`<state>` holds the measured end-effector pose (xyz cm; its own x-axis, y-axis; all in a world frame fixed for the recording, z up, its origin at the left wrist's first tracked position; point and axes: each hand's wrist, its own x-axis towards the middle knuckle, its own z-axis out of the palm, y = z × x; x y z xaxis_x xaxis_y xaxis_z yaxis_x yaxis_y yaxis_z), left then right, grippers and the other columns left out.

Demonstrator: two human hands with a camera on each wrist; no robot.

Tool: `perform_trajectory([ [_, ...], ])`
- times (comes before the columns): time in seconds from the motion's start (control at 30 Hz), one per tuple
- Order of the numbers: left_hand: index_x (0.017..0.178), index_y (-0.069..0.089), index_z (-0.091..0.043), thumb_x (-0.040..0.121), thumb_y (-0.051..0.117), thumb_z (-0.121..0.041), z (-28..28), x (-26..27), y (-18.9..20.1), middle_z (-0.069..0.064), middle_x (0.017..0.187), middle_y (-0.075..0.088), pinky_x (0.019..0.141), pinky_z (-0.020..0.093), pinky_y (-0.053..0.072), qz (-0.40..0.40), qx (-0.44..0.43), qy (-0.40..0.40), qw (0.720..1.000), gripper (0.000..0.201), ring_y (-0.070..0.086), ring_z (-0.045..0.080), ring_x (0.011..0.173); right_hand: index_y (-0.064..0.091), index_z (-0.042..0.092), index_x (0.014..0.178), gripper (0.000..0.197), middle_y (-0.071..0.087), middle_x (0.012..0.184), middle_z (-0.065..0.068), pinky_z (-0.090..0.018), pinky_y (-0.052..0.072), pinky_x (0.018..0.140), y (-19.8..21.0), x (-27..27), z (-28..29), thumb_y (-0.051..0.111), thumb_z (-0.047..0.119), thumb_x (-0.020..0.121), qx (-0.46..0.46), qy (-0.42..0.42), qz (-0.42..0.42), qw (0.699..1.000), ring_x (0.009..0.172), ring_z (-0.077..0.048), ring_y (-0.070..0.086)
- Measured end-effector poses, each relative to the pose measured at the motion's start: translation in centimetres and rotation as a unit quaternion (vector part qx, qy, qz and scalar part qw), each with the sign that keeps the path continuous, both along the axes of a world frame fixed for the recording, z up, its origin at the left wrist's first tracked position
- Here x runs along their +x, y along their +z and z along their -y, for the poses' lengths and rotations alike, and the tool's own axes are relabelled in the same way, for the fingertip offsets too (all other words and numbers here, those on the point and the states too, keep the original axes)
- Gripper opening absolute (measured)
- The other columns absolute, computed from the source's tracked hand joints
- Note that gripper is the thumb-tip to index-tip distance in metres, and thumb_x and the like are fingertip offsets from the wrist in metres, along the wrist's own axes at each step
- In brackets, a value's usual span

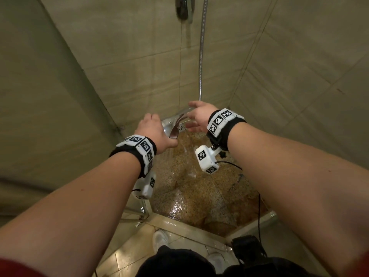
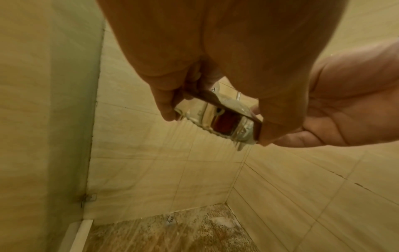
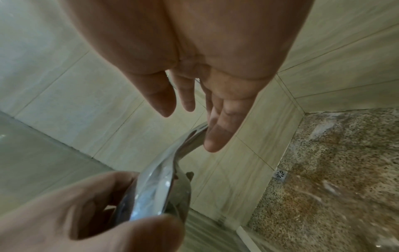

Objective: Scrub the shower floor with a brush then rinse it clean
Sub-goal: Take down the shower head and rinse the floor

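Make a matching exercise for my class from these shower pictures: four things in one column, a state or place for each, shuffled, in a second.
1 left hand
2 right hand
3 shower head
4 drain

A fingers straight
B spraying water
C in the floor's corner
D gripping the shower head

Pairs: 1-D, 2-A, 3-B, 4-C

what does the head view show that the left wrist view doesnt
Only the head view: the metal hose running up the wall, the wall fitting at the top, both forearms with marker bands, and shoes outside the threshold.

Only the left wrist view: the shower head's spray face with water streaming from it, and a wall bracket.

Both: the left hand gripping the shower head, the right hand, the speckled floor, the drain.
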<state>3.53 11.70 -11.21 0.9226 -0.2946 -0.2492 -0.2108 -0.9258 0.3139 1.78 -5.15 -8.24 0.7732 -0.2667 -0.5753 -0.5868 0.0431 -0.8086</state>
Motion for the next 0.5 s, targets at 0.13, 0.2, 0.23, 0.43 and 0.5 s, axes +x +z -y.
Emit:
perform_trajectory([
  [0.13, 0.137, 0.043, -0.008, 0.065, 0.081, -0.058, 0.4, -0.7, -1.9, 0.007, 0.126, 0.044, 0.101, 0.041, 0.049, -0.002, -0.023, 0.015, 1.000, 0.095, 0.049, 0.027, 0.117, 0.039, 0.013, 0.140, 0.045, 0.058, 0.106, -0.016, -0.040, 0.055, 0.064, -0.6, 0.0, -0.1, 0.053, -0.002, 0.100, 0.013, -0.029, -0.014, 0.999, 0.064, -0.026, 0.063],
  [0.2, 0.137, 0.041, -0.007, 0.065, 0.081, -0.056, 0.5, -0.8, -2.7, 0.007, 0.127, 0.042, 0.102, 0.041, 0.049, -0.004, -0.037, 0.017, 0.999, 0.096, 0.049, 0.027, 0.118, 0.045, -0.002, 0.131, 0.033, 0.056, 0.100, -0.016, -0.036, 0.054, 0.056, -1.0, 0.1, 0.1, 0.055, 0.002, 0.100, 0.004, -0.045, -0.021, 0.999, 0.060, -0.025, 0.064],
  [0.23, 0.138, 0.040, -0.007, 0.065, 0.082, -0.056, 0.6, -0.9, -3.1, 0.007, 0.128, 0.042, 0.103, 0.041, 0.048, -0.005, -0.043, 0.017, 0.999, 0.097, 0.048, 0.027, 0.119, 0.049, -0.005, 0.131, 0.032, 0.056, 0.098, -0.017, -0.034, 0.052, 0.053, -1.2, 0.1, 0.2, 0.056, 0.005, 0.101, 0.001, -0.055, -0.025, 0.998, 0.059, -0.024, 0.063],
  [0.43, 0.139, 0.040, -0.007, 0.065, 0.084, -0.054, 1.3, -1.5, -4.6, 0.008, 0.128, 0.041, 0.104, 0.040, 0.045, 0.000, -0.080, 0.018, 0.997, 0.098, 0.048, 0.028, 0.121, 0.052, -0.004, 0.129, 0.030, 0.054, 0.110, -0.019, -0.030, 0.050, 0.052, -2.5, -0.2, 0.8, 0.054, 0.010, 0.103, 0.032, -0.091, -0.026, 0.995, 0.063, -0.023, 0.063],
  [0.5, 0.136, 0.041, -0.009, 0.064, 0.084, -0.055, 1.7, -1.8, -5.1, 0.007, 0.126, 0.041, 0.104, 0.041, 0.046, -0.010, -0.094, 0.025, 0.995, 0.096, 0.049, 0.028, 0.119, 0.053, -0.004, 0.128, 0.031, 0.058, 0.115, -0.020, -0.032, 0.051, 0.050, -2.7, -0.2, 1.2, 0.056, 0.012, 0.102, 0.013, -0.081, -0.032, 0.996, 0.062, -0.024, 0.065],
])
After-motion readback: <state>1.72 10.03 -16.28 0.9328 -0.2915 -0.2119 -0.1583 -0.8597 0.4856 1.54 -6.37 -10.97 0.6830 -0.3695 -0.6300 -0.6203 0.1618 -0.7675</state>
